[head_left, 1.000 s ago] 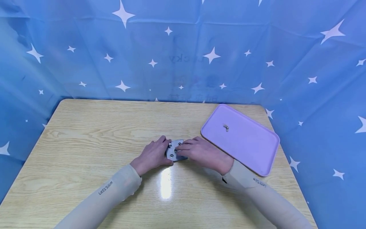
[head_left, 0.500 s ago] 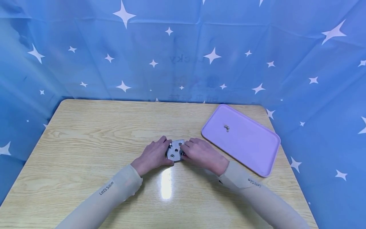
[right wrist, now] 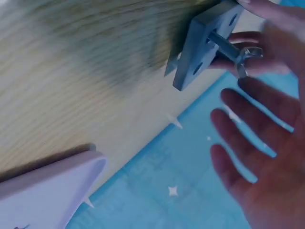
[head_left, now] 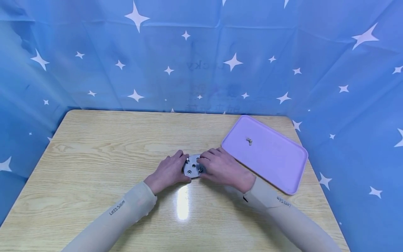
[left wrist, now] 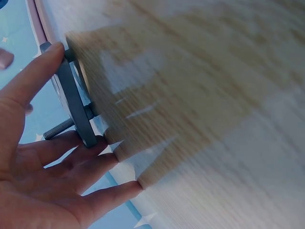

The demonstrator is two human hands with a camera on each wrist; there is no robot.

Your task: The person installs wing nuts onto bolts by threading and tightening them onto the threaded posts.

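A small grey metal plate (head_left: 191,167) with several holes stands slightly raised above the wooden table. My left hand (head_left: 168,170) grips its left side, thumb on one edge and fingers on the opposite one in the left wrist view. Beside the left fingers a bare threaded bolt (left wrist: 58,129) sticks up from the plate. At the plate's right side a second bolt carries a wing nut (right wrist: 245,57). My right hand (head_left: 225,169) hovers around that wing nut with loosely spread fingers, one fingertip right next to a wing. Its thumb is blurred in the right wrist view.
A purple tray (head_left: 274,162) lies slanted at the table's right side, its near left edge close to my right wrist. Small metal pieces (head_left: 249,141) rest in it. A blue curtain (head_left: 201,52) with white stars hangs behind the wooden table (head_left: 110,140).
The right hand first covers the plate's right part, then its fingers curl at the right-hand bolt; now they have spread apart and the wing nut shows. The left hand and plate stay put.
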